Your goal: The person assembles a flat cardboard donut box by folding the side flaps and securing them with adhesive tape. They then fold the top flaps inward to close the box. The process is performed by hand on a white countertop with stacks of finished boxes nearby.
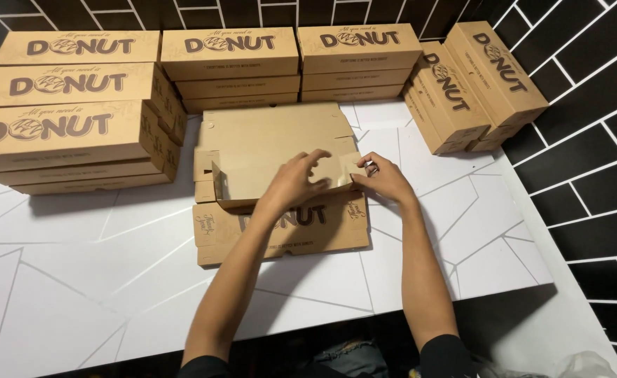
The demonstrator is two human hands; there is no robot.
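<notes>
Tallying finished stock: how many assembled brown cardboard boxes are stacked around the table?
About 14: left pile five, back-middle stack three, next stack three, leaning right group roughly three. Some may be hidden.

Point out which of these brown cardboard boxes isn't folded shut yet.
The unfolded box at the table's centre, under both hands: left hand, right hand. It lies open and flat with loose flaps, while the stacked boxes around it are closed.

White tabletop (77,280) with thin grey angular line pattern; black brick-tiled wall (588,140) with white grout at back and right; lighting dim, from above.
</notes>
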